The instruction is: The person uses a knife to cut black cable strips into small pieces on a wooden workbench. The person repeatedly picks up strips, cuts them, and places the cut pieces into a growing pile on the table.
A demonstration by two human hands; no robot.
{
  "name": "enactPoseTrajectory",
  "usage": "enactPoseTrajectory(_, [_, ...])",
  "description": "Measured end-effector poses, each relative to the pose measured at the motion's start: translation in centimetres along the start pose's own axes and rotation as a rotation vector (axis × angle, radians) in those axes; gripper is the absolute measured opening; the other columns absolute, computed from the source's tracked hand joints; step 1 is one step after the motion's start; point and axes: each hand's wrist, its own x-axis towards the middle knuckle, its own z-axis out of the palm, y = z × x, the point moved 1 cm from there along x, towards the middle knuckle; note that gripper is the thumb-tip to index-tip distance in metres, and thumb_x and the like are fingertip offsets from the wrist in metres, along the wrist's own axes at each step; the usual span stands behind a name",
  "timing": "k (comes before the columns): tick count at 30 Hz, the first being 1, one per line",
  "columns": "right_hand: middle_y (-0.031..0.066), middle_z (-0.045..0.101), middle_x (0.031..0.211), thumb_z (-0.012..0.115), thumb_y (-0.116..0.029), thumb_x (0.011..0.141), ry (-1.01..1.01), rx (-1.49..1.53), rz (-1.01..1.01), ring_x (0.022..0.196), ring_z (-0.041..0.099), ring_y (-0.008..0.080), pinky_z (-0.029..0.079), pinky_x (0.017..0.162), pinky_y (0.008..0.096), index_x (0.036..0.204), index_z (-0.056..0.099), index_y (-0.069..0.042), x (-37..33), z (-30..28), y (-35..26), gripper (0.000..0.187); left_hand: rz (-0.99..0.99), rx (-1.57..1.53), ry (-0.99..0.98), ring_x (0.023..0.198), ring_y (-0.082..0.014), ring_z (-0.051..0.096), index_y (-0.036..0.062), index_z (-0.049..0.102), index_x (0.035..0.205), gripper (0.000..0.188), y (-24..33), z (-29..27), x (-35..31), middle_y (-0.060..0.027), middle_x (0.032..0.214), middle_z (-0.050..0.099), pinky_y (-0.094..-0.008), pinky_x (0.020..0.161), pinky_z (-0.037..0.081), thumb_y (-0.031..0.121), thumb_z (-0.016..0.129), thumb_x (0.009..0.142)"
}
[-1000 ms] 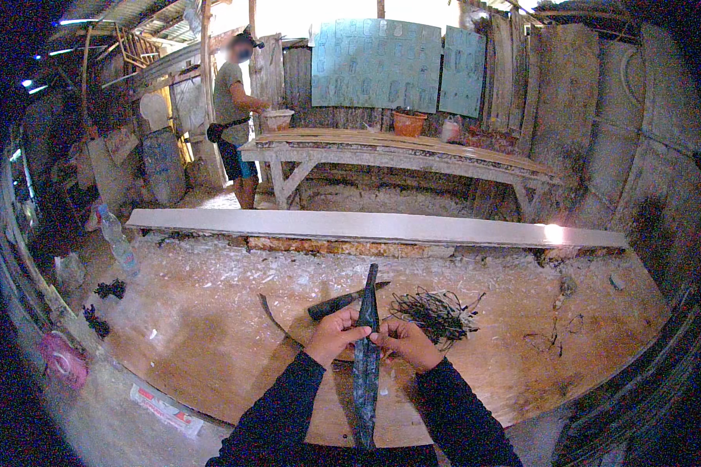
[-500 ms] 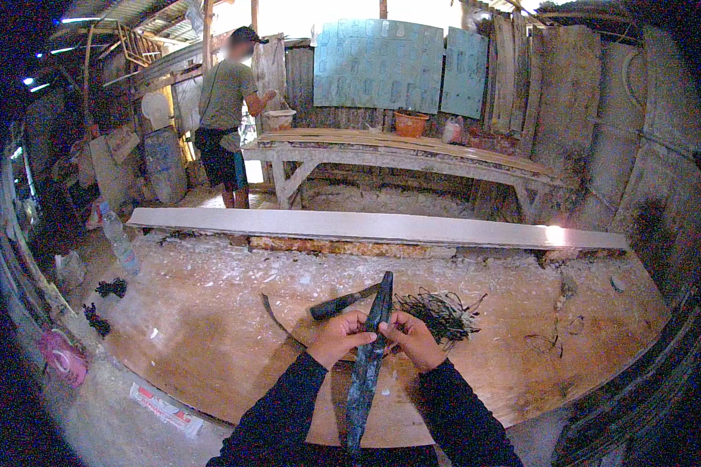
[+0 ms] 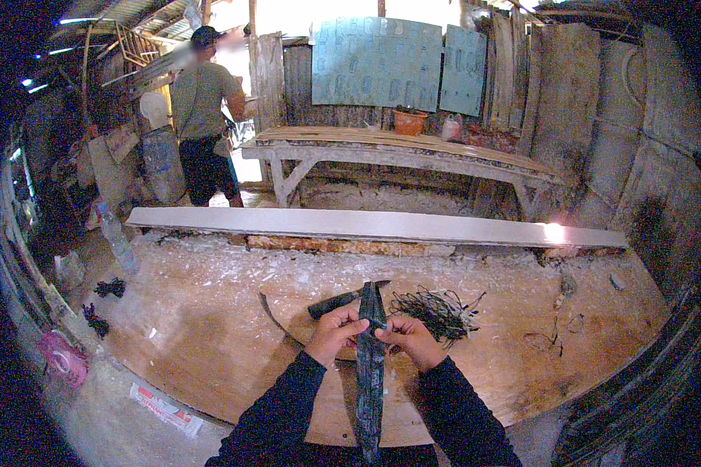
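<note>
A long, narrow dark bundle (image 3: 371, 381), tapered and creased, points away from me, its near end low by my body. My left hand (image 3: 336, 336) pinches its left side. My right hand (image 3: 413, 339) grips the right side, thumbs close together on top. Between the thumbs a thin dark band seems to cross the bundle; its ends are hidden by my fingers. Just behind the bundle lies a knife (image 3: 334, 304) with a dark handle, its blade partly covered. Right of my right hand is a loose heap of thin black ties (image 3: 436, 313).
I am at a wooden table (image 3: 210, 311) with a pale board (image 3: 366, 224) along its far edge. A curved dark strip (image 3: 276, 317) and a plastic bottle (image 3: 117, 237) are on the left. Beyond stands a long bench (image 3: 413, 152) with an orange pot (image 3: 410, 121); a person (image 3: 201, 109) stands beside it.
The bundle's far end has swung slightly left and nearer me, uncovering more of the knife blade. The other person has moved left and turned away, and the pale bowl has left the bench's end.
</note>
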Motion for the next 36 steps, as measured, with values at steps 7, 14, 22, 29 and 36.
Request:
enactPoseTrajectory(7, [-0.0041, 0.052, 0.064, 0.057, -0.023, 0.079, 0.159, 0.073, -0.133, 0.058, 0.049, 0.0053, 0.039, 0.050, 0.0191, 0.075, 0.053, -0.010, 0.3, 0.4, 0.2, 0.014, -0.117, 0.255, -0.163, 0.056, -0.0064, 0.052, 0.0080, 0.050, 0.071, 0.018, 1.0, 0.2, -0.4, 0.0022, 0.064, 0.053, -0.0206, 0.050, 0.043, 0.022, 0.060, 0.077])
enactPoseTrajectory(14, [-0.0040, 0.053, 0.065, 0.057, -0.023, 0.079, 0.193, 0.139, -0.072, 0.055, 0.047, 0.0050, 0.036, 0.047, 0.0186, 0.072, 0.053, -0.010, -0.1, 0.2, -0.7, 0.015, 0.103, 0.300, -0.146, 0.056, -0.0045, 0.048, 0.0085, 0.050, 0.067, 0.018, 0.7, 0.4, -0.1, 0.0038, 0.063, 0.051, -0.0196, 0.051, 0.039, 0.019, 0.061, 0.076])
enactPoseTrajectory(22, [-0.0027, 0.055, 0.069, 0.059, -0.019, 0.078, 0.246, 0.060, -0.118, 0.065, 0.047, 0.0057, 0.039, 0.060, 0.0211, 0.069, 0.055, -0.008, -0.4, 0.1, -0.9, 0.015, 0.132, 0.271, -0.092, 0.058, -0.0043, 0.045, 0.0066, 0.051, 0.066, 0.018, 0.2, 0.7, -0.3, 0.0045, 0.060, 0.048, -0.0200, 0.052, 0.036, 0.017, 0.062, 0.076])
enactPoseTrajectory(29, [-0.0025, 0.053, 0.067, 0.058, -0.017, 0.078, 0.268, 0.039, -0.080, 0.061, 0.045, 0.0061, 0.038, 0.058, 0.0205, 0.067, 0.052, -0.009, 0.1, 0.1, -0.3, 0.015, 0.246, 0.483, -0.007, 0.056, -0.0045, 0.043, 0.0064, 0.050, 0.064, 0.019, 0.2, 0.4, 0.2, 0.0044, 0.059, 0.047, -0.0201, 0.051, 0.035, 0.016, 0.061, 0.076])
enactPoseTrajectory(36, [-0.0017, 0.052, 0.064, 0.060, -0.014, 0.077, -0.179, 0.022, -0.024, 0.058, 0.050, 0.0078, 0.040, 0.053, 0.0215, 0.068, 0.052, -0.008, 0.2, 1.1, 0.8, 0.013, 0.105, 0.130, 0.173, 0.054, -0.0101, 0.049, 0.0075, 0.052, 0.071, 0.013, 0.4, -0.3, 0.3, -0.0007, 0.062, 0.051, -0.0242, 0.052, 0.041, 0.018, 0.057, 0.077])
